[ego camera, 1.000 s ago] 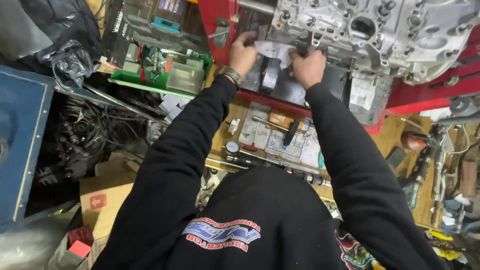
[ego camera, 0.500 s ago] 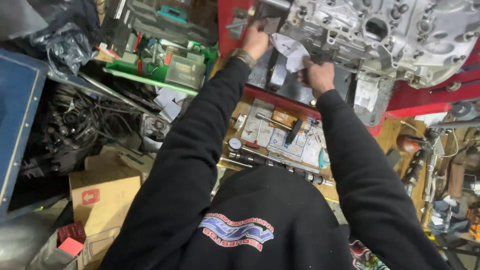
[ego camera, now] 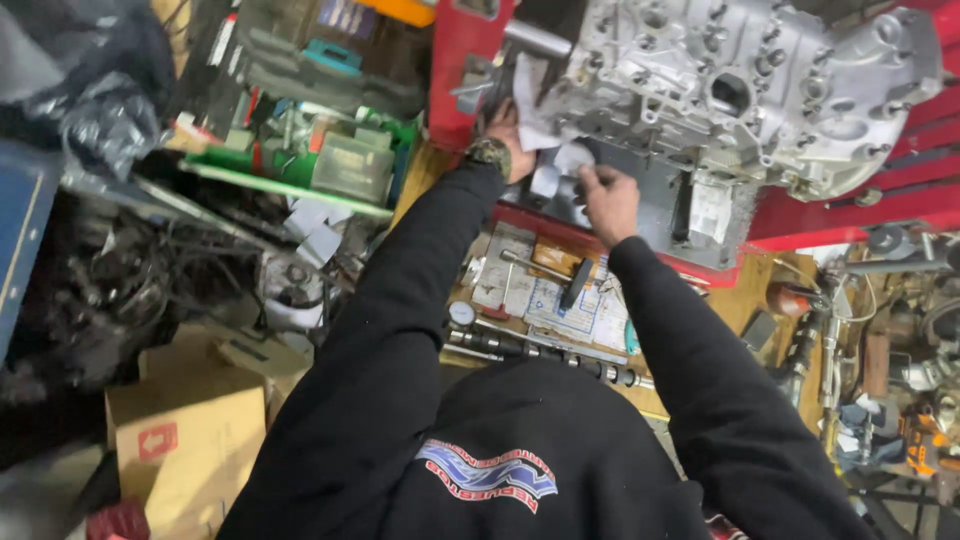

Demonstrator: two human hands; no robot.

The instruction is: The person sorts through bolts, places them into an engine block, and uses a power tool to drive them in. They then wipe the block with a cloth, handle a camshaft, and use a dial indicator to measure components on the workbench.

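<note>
Both hands, left (ego camera: 512, 140) and right (ego camera: 608, 200), on white rag (ego camera: 545, 125) under engine block (ego camera: 740, 90)

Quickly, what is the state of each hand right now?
Left hand: holding the white cloth.
Right hand: fingers curled beside engine block; grip cannot be told.

A wooden bench (ego camera: 740, 290) was seen below, crowded with tools and papers. A red stand (ego camera: 462, 70) was set at its far edge. Cardboard boxes (ego camera: 190, 440) were stacked at the left, beside tangled cables (ego camera: 110, 290) and a green tray (ego camera: 300, 175). The clutter was evenly lit.
</note>
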